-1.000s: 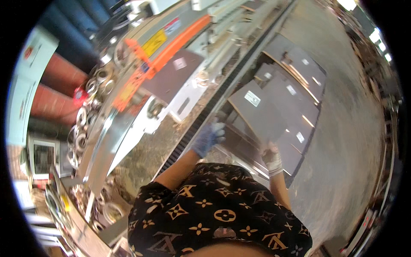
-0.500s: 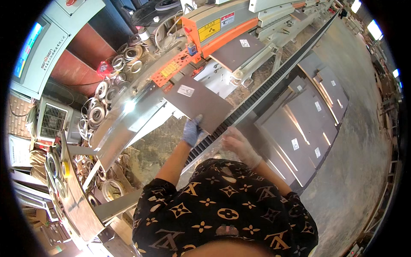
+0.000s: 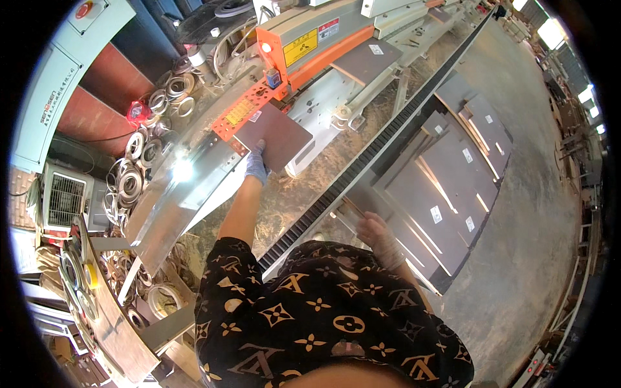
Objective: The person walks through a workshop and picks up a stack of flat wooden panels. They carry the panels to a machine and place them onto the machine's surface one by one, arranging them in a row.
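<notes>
My left hand [image 3: 257, 165], in a bluish glove, grips the near edge of a flat brown panel [image 3: 279, 141] with a small white label. The panel lies level at the infeed of a long grey and orange machine [image 3: 304, 48], its far corner beside the orange perforated plate [image 3: 240, 115]. My right hand [image 3: 380, 238], in a pale thin glove, is loosely open and slightly blurred. It hovers by the near left edge of the stacked grey-brown panels [image 3: 414, 187]; whether it touches them I cannot tell.
A black ribbed conveyor strip [image 3: 336, 189] runs diagonally between machine and stack. Another labelled panel [image 3: 369, 63] rests farther along the machine. Rolls of edging tape [image 3: 131, 184] crowd the left, near a pale control cabinet [image 3: 48, 123]. Concrete floor [image 3: 517, 239] lies right of the stack.
My left hand has moved the brown panel forward and left, off the conveyor strip and up to the orange plate. My right hand has drawn back right, toward the stacked panels.
</notes>
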Available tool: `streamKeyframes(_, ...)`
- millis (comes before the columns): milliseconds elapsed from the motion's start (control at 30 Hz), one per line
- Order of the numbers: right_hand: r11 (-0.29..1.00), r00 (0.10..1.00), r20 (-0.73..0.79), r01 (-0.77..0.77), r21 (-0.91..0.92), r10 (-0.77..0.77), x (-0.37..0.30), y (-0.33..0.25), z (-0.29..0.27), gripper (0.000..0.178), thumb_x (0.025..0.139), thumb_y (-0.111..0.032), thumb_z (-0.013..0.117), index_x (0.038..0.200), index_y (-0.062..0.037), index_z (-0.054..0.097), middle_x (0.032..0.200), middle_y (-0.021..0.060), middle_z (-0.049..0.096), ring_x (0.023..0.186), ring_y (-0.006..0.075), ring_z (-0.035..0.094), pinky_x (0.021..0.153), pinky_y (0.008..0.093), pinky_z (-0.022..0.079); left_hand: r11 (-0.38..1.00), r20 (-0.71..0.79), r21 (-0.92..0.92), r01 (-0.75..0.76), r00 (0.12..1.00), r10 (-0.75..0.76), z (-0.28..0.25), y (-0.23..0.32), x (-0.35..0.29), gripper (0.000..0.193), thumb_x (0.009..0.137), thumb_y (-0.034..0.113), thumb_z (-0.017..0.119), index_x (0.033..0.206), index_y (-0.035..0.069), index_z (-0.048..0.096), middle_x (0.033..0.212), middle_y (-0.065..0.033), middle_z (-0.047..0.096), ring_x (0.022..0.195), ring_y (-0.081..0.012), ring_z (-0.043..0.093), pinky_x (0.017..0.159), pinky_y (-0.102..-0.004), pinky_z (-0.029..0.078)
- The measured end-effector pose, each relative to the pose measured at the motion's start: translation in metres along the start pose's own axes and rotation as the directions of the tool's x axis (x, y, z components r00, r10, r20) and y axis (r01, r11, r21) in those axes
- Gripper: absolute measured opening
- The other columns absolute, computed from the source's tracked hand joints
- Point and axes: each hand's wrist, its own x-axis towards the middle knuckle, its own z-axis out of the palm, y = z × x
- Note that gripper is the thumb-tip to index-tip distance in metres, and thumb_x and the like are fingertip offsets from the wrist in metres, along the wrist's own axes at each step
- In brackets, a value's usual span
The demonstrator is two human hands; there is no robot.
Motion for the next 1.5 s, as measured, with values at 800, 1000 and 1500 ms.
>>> streamKeyframes(800,1.0,0.996,-0.09,-0.02,0.002,0.02,0.035,-0.006,-0.011,0.036,0.083,-0.028,0.059,0.112,-0.01,0.049,0.097,0.0043,0.057,0.083,0.0163,0.057,0.076,0.0325,0.048,0.996,0.037,0.042,-0.077,0.996,0.076,-0.002,0.002,0.006,0.049,0.082,0.026,0.058,0.123,0.006,0.041,0.115,-0.0135,0.054,0.101,-0.0271,0.055,0.084,-0.0385,0.047)
streamKeyframes(1000,0.994,0.992,-0.127,0.021,0.104,-0.007,0.043,0.004,-0.043,0.035,0.083,-0.025,0.058,0.113,-0.01,0.049,0.095,0.0042,0.058,0.081,0.017,0.058,0.075,0.0338,0.049,0.998,0.122,-0.024,-0.052,0.991,0.055,0.001,0.001,0.013,0.045,0.082,0.024,0.058,0.121,0.005,0.045,0.113,-0.0112,0.055,0.099,-0.0252,0.055,0.084,-0.0364,0.047)
streamKeyframes(1500,0.886,0.412,-0.787,0.273,-0.374,-0.459,0.03,-0.067,-0.296,0.036,0.077,-0.015,0.062,0.109,-0.0007,0.053,0.098,0.0106,0.058,0.087,0.0191,0.056,0.079,0.0278,0.044,0.97,0.172,0.218,0.111,0.974,-0.15,0.124,-0.04,0.034,0.057,0.08,0.055,0.051,0.116,0.012,0.049,0.096,-0.002,0.057,0.078,-0.0149,0.053,0.065,-0.0298,0.048)
